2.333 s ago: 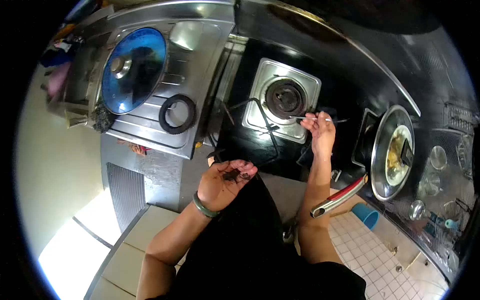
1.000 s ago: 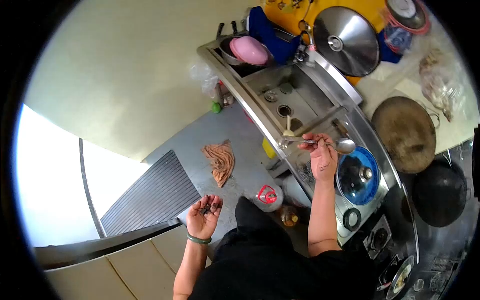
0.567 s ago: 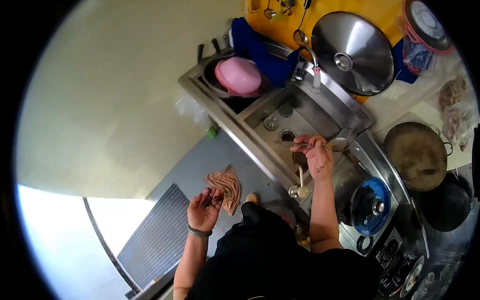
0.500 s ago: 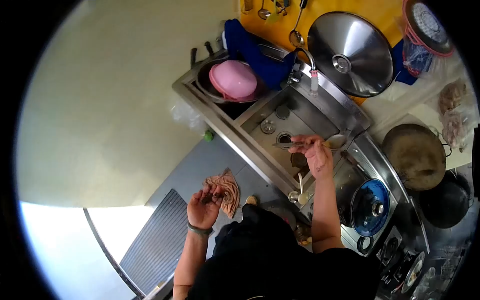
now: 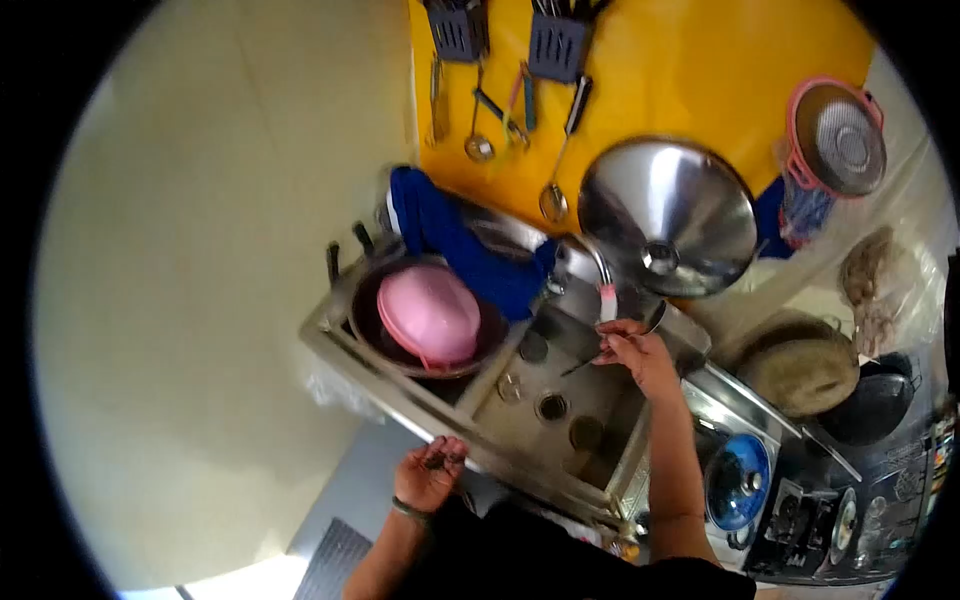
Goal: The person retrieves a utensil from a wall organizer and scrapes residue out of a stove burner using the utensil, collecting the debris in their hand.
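Note:
My right hand (image 5: 640,360) is above the steel sink (image 5: 500,420), just below the tap (image 5: 607,295). It is closed around a metal spoon (image 5: 580,368), whose thin handle points left over the basin; the bowl end shows partly behind my fingers. Nearer to me, by the front rim of the sink, my left hand (image 5: 430,475) is palm up with curled fingers. Something dark shows between those fingers, too small and blurred to name. A bracelet (image 5: 410,510) circles the left wrist.
A pink basin (image 5: 430,315) lies in a large metal bowl (image 5: 365,340) on the left. Blue cloth (image 5: 460,250) drapes behind it. A big steel lid (image 5: 670,215) leans against the yellow wall. Right of the sink are a blue-lidded pot (image 5: 738,480) and a black wok (image 5: 875,405).
My view has tilted up toward the wall. The right hand with the spoon has moved up toward the tap, and the left hand has come closer to the sink's front rim.

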Action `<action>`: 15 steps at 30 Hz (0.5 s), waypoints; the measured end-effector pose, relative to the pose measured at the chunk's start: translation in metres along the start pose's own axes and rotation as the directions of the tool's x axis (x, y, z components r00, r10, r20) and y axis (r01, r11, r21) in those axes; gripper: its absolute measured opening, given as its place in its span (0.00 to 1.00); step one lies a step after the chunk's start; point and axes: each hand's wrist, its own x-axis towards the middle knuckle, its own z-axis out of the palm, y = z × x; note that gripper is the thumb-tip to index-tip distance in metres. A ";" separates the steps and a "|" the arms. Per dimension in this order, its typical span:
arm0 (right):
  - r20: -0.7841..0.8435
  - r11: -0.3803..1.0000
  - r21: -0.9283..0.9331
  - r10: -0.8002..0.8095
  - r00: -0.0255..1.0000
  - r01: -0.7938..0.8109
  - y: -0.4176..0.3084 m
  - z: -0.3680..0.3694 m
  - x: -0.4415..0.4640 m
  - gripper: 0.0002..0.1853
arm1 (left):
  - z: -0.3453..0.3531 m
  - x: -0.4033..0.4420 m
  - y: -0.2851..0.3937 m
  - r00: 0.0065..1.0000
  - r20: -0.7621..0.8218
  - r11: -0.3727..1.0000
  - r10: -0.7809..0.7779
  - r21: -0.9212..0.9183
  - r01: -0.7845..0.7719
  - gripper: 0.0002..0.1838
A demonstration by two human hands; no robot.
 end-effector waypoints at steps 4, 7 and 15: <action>-0.129 0.977 -0.206 -0.089 0.988 0.061 -0.085 0.027 0.066 0.17 | 0.041 0.044 0.056 0.996 -0.034 0.994 -0.084 0.073 0.087 0.18; -0.181 0.867 -0.455 -0.316 0.931 0.206 -0.157 0.056 0.128 0.17 | 0.057 0.079 0.107 0.977 0.074 0.979 -0.200 0.046 0.197 0.16; -0.165 0.646 -0.460 -0.737 0.656 0.610 -0.295 0.134 0.319 0.17 | 0.086 0.125 0.190 0.990 -0.075 0.984 -0.117 0.124 0.125 0.14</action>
